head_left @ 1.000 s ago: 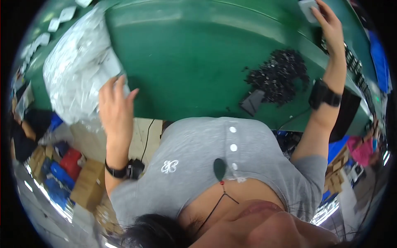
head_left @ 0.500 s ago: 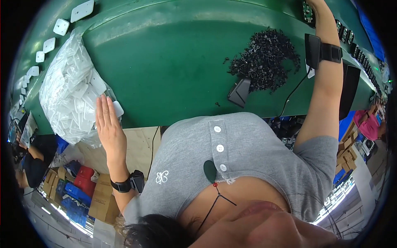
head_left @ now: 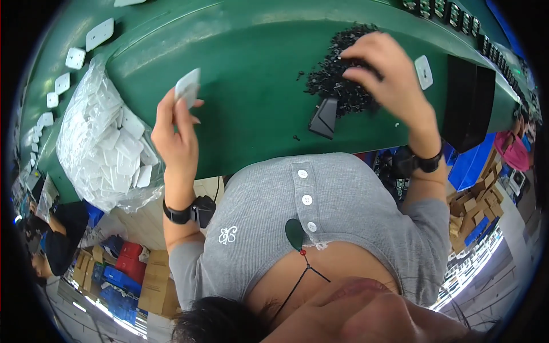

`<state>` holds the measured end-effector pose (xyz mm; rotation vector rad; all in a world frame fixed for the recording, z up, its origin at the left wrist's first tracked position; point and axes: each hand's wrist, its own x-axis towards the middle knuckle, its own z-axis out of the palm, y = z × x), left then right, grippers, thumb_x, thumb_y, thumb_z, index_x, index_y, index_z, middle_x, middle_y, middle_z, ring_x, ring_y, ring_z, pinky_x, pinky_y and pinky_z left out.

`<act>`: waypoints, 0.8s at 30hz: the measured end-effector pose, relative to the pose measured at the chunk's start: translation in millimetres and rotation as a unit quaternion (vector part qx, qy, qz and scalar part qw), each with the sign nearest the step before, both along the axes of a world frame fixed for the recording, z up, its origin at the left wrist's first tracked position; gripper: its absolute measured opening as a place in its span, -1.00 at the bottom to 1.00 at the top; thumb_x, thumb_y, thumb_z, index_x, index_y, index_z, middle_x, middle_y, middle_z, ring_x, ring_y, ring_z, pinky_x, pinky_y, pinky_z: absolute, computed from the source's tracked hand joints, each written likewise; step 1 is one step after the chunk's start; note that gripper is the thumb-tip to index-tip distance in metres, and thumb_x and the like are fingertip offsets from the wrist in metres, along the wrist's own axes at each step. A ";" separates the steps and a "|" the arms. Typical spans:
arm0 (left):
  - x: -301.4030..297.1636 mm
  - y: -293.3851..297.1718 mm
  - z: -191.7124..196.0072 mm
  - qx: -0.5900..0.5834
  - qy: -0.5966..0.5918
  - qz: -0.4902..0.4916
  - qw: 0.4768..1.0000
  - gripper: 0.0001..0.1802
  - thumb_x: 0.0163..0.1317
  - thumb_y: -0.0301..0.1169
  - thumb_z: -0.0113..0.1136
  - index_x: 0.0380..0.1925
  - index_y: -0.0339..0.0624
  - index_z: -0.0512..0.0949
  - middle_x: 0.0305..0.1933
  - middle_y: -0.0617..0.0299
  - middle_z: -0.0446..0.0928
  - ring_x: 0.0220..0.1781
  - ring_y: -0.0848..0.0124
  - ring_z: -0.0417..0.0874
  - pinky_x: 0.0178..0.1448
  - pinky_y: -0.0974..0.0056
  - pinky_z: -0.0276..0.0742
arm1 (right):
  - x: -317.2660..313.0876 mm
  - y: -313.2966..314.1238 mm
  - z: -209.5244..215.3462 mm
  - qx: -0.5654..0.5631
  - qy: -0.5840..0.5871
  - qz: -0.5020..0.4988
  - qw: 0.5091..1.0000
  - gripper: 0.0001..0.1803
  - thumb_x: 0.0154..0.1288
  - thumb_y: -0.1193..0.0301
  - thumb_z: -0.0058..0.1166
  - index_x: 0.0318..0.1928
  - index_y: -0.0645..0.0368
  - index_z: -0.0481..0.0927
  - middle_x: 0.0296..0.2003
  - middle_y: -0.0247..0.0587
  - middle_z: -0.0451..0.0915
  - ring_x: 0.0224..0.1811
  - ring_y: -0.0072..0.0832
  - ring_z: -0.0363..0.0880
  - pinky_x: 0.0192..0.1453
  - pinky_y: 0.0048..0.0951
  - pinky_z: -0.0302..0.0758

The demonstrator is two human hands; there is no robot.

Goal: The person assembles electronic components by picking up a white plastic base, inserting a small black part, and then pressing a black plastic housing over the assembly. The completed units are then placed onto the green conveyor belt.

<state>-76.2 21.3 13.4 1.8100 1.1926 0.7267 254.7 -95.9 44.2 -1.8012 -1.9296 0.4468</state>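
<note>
My left hand (head_left: 176, 127) is raised over the green table, its thumb and fingers closed on a small white plastic cover (head_left: 187, 86). Left of it lies a clear plastic bag (head_left: 86, 123) full of similar white covers (head_left: 128, 146). My right hand (head_left: 390, 71) hovers at the heap of small black parts (head_left: 337, 86), thumb and forefinger apart, with no part visible between them; the other fingers are partly hidden. Just below the heap sits a dark grey wedge-shaped block (head_left: 324, 118).
A single white cover (head_left: 424, 72) lies right of my right hand, beside a black box (head_left: 469, 103). Green circuit boards (head_left: 439, 8) line the far right edge. More white covers (head_left: 100, 34) form a row at the left. One loose black part (head_left: 296, 138) lies near the front edge.
My left hand has left the bag and moved right, now with a white cover in it. My right hand has come back from the circuit boards at the far right to the black heap.
</note>
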 end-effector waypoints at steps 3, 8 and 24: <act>39.9 6.8 -10.2 -0.130 -0.122 -0.060 0.982 -0.78 0.42 -0.49 0.01 -0.03 -0.39 0.51 -0.32 0.14 0.64 -0.51 0.55 0.60 -0.49 0.51 0.40 | -21.7 -19.3 -11.9 -0.025 -0.025 -0.020 0.999 -0.73 0.05 0.47 0.30 -0.19 0.18 0.60 -0.26 -0.19 0.51 -0.14 -0.22 0.50 -0.09 -0.31 0.47; 78.6 17.0 -9.0 -0.261 -0.162 -0.104 0.946 -0.76 0.36 -0.49 0.10 -0.04 -0.40 0.51 -0.34 0.16 0.61 -0.52 0.56 0.56 -0.50 0.52 0.36 | -28.7 -25.5 -27.1 0.002 0.029 -0.070 0.997 -0.79 0.10 0.50 0.25 -0.21 0.18 0.59 -0.26 -0.23 0.50 -0.19 -0.28 0.50 -0.15 -0.36 0.47; 92.6 9.0 -9.0 -0.236 -0.167 -0.141 0.947 -0.67 0.33 -0.57 0.07 0.10 -0.21 0.47 -0.30 0.25 0.53 -0.45 0.59 0.54 -0.46 0.50 0.45 | -50.5 -21.9 -24.2 0.005 -0.082 -0.076 0.994 -0.87 0.10 0.55 0.23 -0.31 0.20 0.57 -0.38 -0.25 0.44 -0.30 -0.28 0.45 -0.24 -0.33 0.44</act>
